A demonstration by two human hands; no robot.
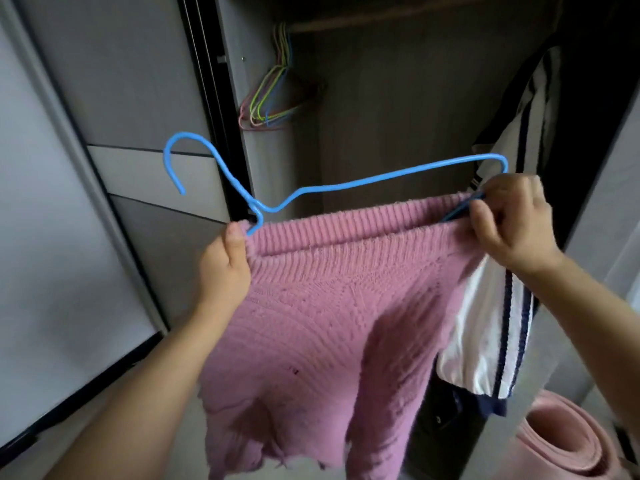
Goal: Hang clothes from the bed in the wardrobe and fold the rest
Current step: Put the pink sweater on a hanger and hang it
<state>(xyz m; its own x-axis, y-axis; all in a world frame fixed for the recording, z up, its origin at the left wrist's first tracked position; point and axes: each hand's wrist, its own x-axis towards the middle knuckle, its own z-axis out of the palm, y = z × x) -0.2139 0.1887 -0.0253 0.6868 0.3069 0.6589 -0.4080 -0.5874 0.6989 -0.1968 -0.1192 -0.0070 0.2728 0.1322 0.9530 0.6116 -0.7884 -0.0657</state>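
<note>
A pink knitted sweater [332, 306] hangs in front of the open wardrobe [381, 116], held up by its ribbed collar. A blue wire hanger [346, 185] pokes out of the collar, hook tilted to the upper left. My left hand [225, 268] grips the collar's left end beside the hanger's neck. Pinching the collar's right end together with the hanger's shoulder is my right hand [512, 220]. The hanger's lower bar is hidden inside the sweater.
Several coloured empty hangers [273, 98] hang at the left of the wardrobe rail [398, 19]. A white garment with dark stripes [502, 271] hangs at the right. A rolled pink mat [568, 441] stands at the lower right. Grey door panels [114, 98] fill the left.
</note>
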